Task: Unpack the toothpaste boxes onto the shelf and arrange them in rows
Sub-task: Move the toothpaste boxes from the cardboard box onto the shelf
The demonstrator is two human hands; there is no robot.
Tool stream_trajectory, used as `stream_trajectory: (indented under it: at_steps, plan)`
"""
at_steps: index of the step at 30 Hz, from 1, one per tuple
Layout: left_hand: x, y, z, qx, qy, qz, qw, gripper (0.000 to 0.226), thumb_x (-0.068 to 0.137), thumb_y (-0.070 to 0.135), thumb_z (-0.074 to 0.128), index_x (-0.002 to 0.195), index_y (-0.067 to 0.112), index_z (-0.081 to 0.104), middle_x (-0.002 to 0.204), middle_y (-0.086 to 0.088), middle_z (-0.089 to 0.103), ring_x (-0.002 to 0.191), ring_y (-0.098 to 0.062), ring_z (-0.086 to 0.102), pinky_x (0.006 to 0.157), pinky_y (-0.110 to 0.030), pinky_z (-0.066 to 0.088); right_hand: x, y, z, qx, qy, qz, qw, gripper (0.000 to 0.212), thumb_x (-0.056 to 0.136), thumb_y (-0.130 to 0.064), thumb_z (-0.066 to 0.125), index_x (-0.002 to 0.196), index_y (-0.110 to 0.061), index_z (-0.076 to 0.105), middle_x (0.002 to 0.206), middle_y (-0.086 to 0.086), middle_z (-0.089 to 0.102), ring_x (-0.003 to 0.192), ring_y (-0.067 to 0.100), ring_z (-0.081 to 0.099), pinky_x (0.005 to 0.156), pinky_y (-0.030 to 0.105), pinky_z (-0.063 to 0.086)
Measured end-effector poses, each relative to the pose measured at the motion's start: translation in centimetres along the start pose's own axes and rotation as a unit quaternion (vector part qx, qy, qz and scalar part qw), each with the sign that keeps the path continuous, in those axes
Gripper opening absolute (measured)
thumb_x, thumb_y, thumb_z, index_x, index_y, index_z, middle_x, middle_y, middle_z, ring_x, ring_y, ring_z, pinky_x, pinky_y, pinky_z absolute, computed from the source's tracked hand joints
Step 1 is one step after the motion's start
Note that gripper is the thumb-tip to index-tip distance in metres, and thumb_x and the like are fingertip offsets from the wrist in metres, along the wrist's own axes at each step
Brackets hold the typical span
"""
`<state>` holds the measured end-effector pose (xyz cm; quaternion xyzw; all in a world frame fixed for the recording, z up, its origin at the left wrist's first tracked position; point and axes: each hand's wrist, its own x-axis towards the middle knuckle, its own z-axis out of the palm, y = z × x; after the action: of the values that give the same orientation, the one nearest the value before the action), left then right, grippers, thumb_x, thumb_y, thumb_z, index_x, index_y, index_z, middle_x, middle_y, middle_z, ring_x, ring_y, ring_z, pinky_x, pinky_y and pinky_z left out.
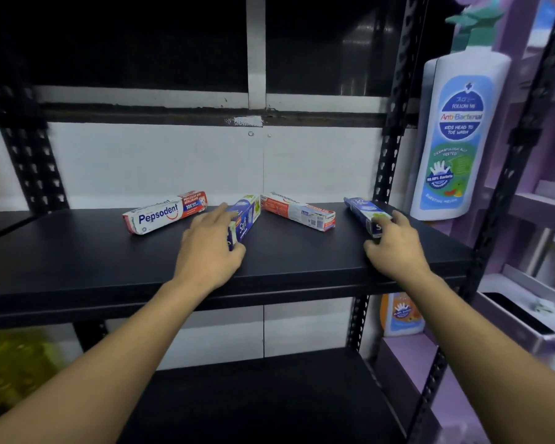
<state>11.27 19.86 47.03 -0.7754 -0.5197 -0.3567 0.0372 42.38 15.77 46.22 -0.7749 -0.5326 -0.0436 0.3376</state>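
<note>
Several toothpaste boxes lie askew on the black shelf (77, 257). A red and white Pepsodent box (164, 213) lies at the left. Right of it a blue Safi box (249, 216) points toward me, and my left hand (209, 251) grips its near end, index finger stretched along its side. A second Pepsodent box (298, 211) lies angled in the middle. At the right a second blue Safi box (364, 213) lies near the shelf's edge, and my right hand (394, 248) grips its near end with thumb and fingers.
A large white pump bottle (455, 133) of anti-bacterial wash stands beyond the black shelf post (391, 123) at the right, among purple shelves (526, 200). A lower black shelf (269, 395) lies below. Yellow packaging (13, 370) shows at the lower left.
</note>
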Motion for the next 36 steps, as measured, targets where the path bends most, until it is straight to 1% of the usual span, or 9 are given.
stream_trajectory:
  at_steps: [2, 5, 9, 14, 19, 24, 27, 30, 36]
  plan:
    - [-1.3, 0.7, -0.5, 0.023, 0.021, 0.034, 0.999, 0.056, 0.083, 0.026, 0.061, 0.138, 0.019, 0.054, 0.151, 0.002, 0.044, 0.136, -0.024, 0.038, 0.108, -0.044, 0.034, -1.8, -0.6, 0.0, 0.006, 0.026, -0.039, 0.999, 0.049, 0.084, -0.020, 0.060, 0.132, -0.012, 0.055, 0.154, 0.012, 0.029, 0.133, 0.040, 0.036, 0.106, 0.041, 0.039]
    - [-4.0, 1.5, -1.2, 0.040, 0.046, 0.097, 0.993, 0.050, 0.081, 0.033, 0.055, 0.129, 0.020, 0.060, 0.141, 0.004, 0.055, 0.130, -0.022, 0.044, 0.104, -0.043, 0.035, -5.4, -1.9, 0.2, 0.012, 0.061, -0.114, 0.992, 0.046, 0.086, -0.023, 0.062, 0.131, -0.016, 0.057, 0.150, 0.008, 0.036, 0.130, 0.035, 0.038, 0.105, 0.040, 0.039]
    - [-8.5, 1.7, -1.5, 0.064, 0.050, 0.141, 0.987, 0.041, 0.082, 0.032, 0.056, 0.121, 0.020, 0.064, 0.127, 0.007, 0.063, 0.117, -0.020, 0.052, 0.095, -0.038, 0.039, -11.2, -3.5, 1.6, 0.035, 0.104, -0.212, 0.971, 0.034, 0.084, -0.021, 0.065, 0.118, -0.018, 0.064, 0.141, 0.005, 0.047, 0.126, 0.030, 0.042, 0.103, 0.042, 0.041]
    - [-14.1, -0.1, -0.1, 0.086, 0.008, 0.143, 0.986, 0.034, 0.086, 0.030, 0.059, 0.118, 0.018, 0.065, 0.116, 0.004, 0.066, 0.104, -0.021, 0.057, 0.087, -0.039, 0.043, -17.5, -4.4, 5.1, 0.029, 0.068, -0.251, 0.965, 0.028, 0.086, -0.023, 0.064, 0.113, -0.017, 0.065, 0.127, 0.003, 0.053, 0.112, 0.025, 0.048, 0.090, 0.039, 0.045]
    - [-19.3, -2.9, 3.5, 0.116, -0.106, 0.104, 0.982, 0.034, 0.089, 0.031, 0.057, 0.120, 0.018, 0.062, 0.117, 0.001, 0.065, 0.105, -0.022, 0.057, 0.091, -0.040, 0.042, -22.1, -2.9, 11.1, 0.002, -0.048, -0.267, 0.963, 0.031, 0.087, -0.023, 0.062, 0.117, -0.016, 0.064, 0.124, 0.005, 0.055, 0.110, 0.027, 0.050, 0.089, 0.043, 0.046]
    - [-24.7, -6.5, 8.4, 0.147, -0.246, 0.062, 0.956, 0.039, 0.090, 0.034, 0.051, 0.126, 0.019, 0.058, 0.123, 0.000, 0.062, 0.111, -0.023, 0.054, 0.094, -0.041, 0.041, -26.6, 0.6, 17.5, -0.063, -0.183, -0.256, 0.947, 0.038, 0.086, -0.026, 0.063, 0.122, -0.017, 0.064, 0.123, 0.004, 0.055, 0.108, 0.028, 0.050, 0.088, 0.043, 0.047]
    - [-28.3, -8.3, 11.6, 0.163, -0.319, 0.045, 0.933, 0.035, 0.090, 0.033, 0.050, 0.121, 0.019, 0.058, 0.118, -0.001, 0.062, 0.108, -0.024, 0.055, 0.090, -0.041, 0.041, -29.0, 3.1, 20.6, -0.107, -0.278, -0.251, 0.921, 0.040, 0.085, -0.025, 0.062, 0.124, -0.017, 0.062, 0.122, 0.004, 0.055, 0.105, 0.029, 0.050, 0.087, 0.043, 0.047]
    - [-31.9, -9.8, 14.6, 0.158, -0.383, 0.032, 0.910, 0.033, 0.089, 0.034, 0.051, 0.117, 0.019, 0.058, 0.116, -0.003, 0.063, 0.108, -0.027, 0.057, 0.090, -0.040, 0.040, -31.2, 5.2, 23.1, -0.151, -0.368, -0.234, 0.887, 0.041, 0.086, -0.028, 0.057, 0.127, -0.021, 0.058, 0.127, 0.004, 0.053, 0.110, 0.029, 0.047, 0.094, 0.043, 0.043]
    - [-39.3, -13.6, 19.6, 0.097, -0.497, -0.045, 0.861, 0.036, 0.093, 0.038, 0.054, 0.125, 0.022, 0.056, 0.124, -0.004, 0.062, 0.111, -0.027, 0.058, 0.089, -0.038, 0.045, -35.1, 9.1, 27.1, -0.177, -0.498, -0.191, 0.827, 0.051, 0.090, -0.038, 0.058, 0.138, -0.026, 0.047, 0.136, 0.005, 0.048, 0.121, 0.029, 0.044, 0.097, 0.040, 0.043]
